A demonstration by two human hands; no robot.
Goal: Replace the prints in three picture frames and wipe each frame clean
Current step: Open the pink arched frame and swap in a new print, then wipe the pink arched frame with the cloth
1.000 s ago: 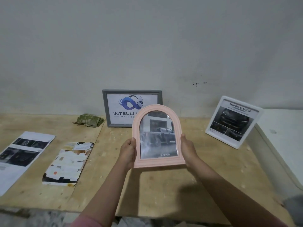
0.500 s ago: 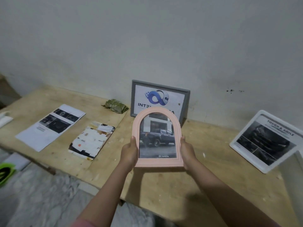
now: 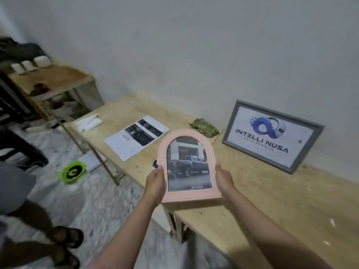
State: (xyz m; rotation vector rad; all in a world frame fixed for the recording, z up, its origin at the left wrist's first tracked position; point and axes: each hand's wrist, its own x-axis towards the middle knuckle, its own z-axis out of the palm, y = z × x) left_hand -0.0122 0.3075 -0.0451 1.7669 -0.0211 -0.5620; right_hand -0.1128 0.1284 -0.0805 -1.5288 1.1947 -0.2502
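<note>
I hold a pink arched picture frame (image 3: 189,197) upright in front of me, above the near edge of the wooden table (image 3: 272,195). It shows a print of a dark pickup truck with a TOYOTA mark. My left hand (image 3: 155,183) grips its left side and my right hand (image 3: 223,178) grips its right side. A grey rectangular frame (image 3: 272,135) with a blue logo print leans against the wall at the back right. A crumpled green cloth (image 3: 205,127) lies to the left of that frame. A loose printed sheet (image 3: 137,136) lies flat on the table further left.
White rolled paper (image 3: 88,123) sits at the table's left end. A smaller wooden stand (image 3: 52,82) with white cups is at far left. A green round object (image 3: 72,171) lies on the marbled floor. Another person's legs and sandals (image 3: 64,241) are at lower left.
The view has swung left: the white frame on the right has left the picture and the floor, the side stand and a person's legs have come in. The pink frame stays between both hands.
</note>
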